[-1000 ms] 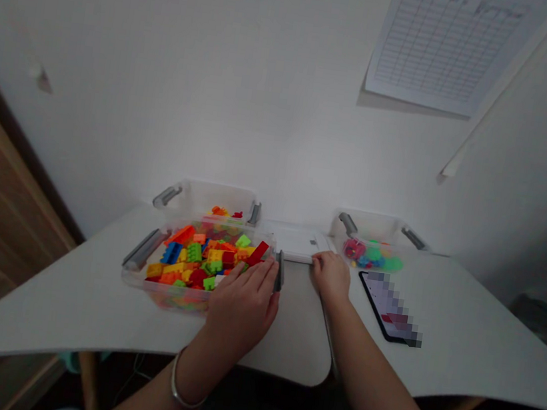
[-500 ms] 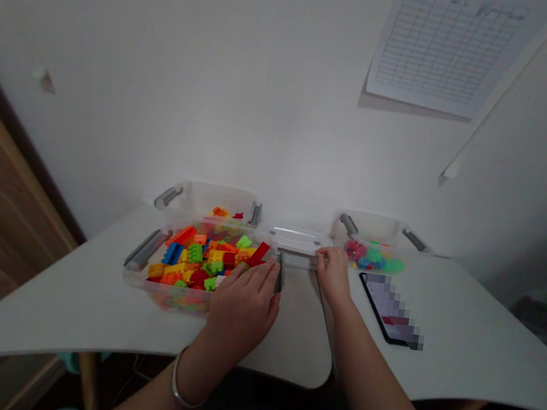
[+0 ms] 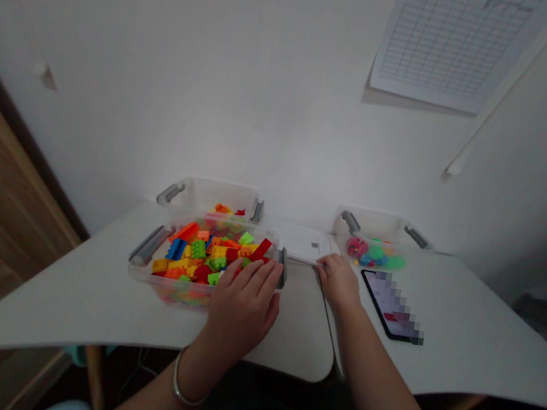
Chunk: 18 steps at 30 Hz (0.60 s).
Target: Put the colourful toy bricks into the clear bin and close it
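Note:
A clear plastic box (image 3: 236, 291) with grey clip handles holds many colourful toy building bricks (image 3: 198, 249). Over its right front corner lies my left hand (image 3: 245, 299), palm down with fingers stretched out above the bricks; nothing shows in its grip. A pale plastic lid (image 3: 300, 245) rests flat behind and to the right of that box. My right hand (image 3: 339, 281) pinches the near right corner of this lid; the thumb is partly hidden.
Behind stands a second clear box (image 3: 222, 195) with a few pieces. Another clear box (image 3: 377, 222) with colourful pieces is at the right rear, against the wall. A phone (image 3: 388, 307) lies right of my right arm. Two tabletops meet at a seam (image 3: 327, 316).
The lid has dropped from a tilted position to lying flat, and my right hand has come down slightly with it. My left hand stays over the brick box.

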Tool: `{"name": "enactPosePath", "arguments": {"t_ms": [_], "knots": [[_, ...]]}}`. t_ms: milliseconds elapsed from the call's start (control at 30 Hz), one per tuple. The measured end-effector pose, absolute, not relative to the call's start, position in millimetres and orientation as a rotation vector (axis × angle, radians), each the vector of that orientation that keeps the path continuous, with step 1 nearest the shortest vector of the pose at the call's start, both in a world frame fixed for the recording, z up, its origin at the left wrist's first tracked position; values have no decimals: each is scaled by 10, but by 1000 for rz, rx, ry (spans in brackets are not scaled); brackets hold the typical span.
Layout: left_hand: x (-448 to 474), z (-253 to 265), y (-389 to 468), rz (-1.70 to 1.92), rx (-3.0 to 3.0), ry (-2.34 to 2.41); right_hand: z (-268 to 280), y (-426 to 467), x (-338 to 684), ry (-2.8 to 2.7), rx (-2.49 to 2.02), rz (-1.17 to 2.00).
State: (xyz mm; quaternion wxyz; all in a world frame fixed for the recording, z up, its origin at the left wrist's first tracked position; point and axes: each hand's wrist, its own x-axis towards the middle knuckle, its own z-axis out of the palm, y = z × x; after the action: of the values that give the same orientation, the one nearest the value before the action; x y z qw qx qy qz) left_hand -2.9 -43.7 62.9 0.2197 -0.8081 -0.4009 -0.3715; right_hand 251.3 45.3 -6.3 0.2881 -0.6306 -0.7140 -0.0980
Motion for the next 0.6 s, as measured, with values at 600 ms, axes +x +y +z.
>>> {"name": "enactPosePath", "arguments": {"t_ms": [600], "knots": [[116, 506, -467, -1045, -2228, -1033, 549, 58, 2341, -994, -1090, -99]]}}
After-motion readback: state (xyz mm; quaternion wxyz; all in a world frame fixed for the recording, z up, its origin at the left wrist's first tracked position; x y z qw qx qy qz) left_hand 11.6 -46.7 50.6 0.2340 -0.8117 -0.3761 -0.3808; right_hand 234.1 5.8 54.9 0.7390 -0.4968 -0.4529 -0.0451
